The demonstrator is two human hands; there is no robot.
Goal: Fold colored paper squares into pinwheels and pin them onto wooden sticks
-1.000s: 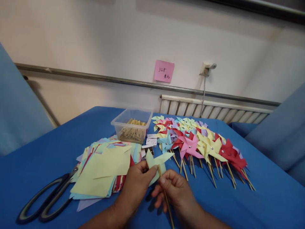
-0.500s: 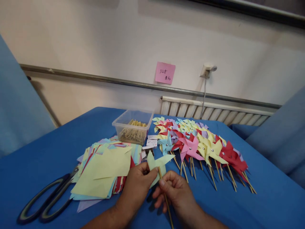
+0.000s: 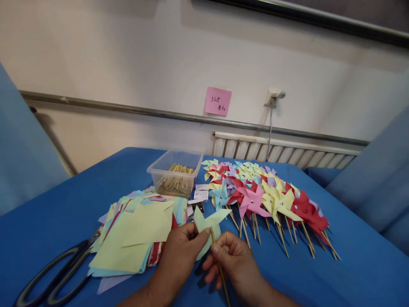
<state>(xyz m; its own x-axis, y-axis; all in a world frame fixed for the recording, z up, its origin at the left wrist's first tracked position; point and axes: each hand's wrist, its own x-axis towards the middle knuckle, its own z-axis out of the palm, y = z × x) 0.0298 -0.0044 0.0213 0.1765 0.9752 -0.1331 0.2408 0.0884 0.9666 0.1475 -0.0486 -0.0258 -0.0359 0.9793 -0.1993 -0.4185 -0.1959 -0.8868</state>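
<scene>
"Pale green pinwheel (image 3: 214, 220); set before what, biggest first?"

"Before a pale wall (image 3: 128, 51), crossed by a metal rail (image 3: 143, 111); lower, over a blue tabletop (image 3: 287, 283), with blue curtains (image 3: 25, 149) to left and right and a white radiator (image 3: 249, 147) past the far edge."

"And on the tabletop?"

"To the right, a crowd of pinwheels (image 3: 252, 201) in pink, red, yellow, lilac and blue, laid close together with stems toward the near side; to the left, a loose stack of coloured paper (image 3: 137, 234), yellowish on top; behind that, a clear box (image 3: 159, 186) of pale sticks (image 3: 179, 172); at the stack's left edge, dark-handled scissors (image 3: 83, 247)."

"And with the hands?"

"With the left hand (image 3: 183, 249), pinching the pinwheel from its left side, thumb tip at the top of a slim stick (image 3: 223, 277); with the right hand (image 3: 233, 258), pinching that stick between thumb and forefinger just below, other fingers loosely curled; so held between both, just right of the stack; cannot tell whether fixed to the stick."

"Anything smaller?"

"On the wall, a handwritten pink note (image 3: 218, 101); just beside the box, small white packets (image 3: 201, 195), with print too small to read."
</scene>
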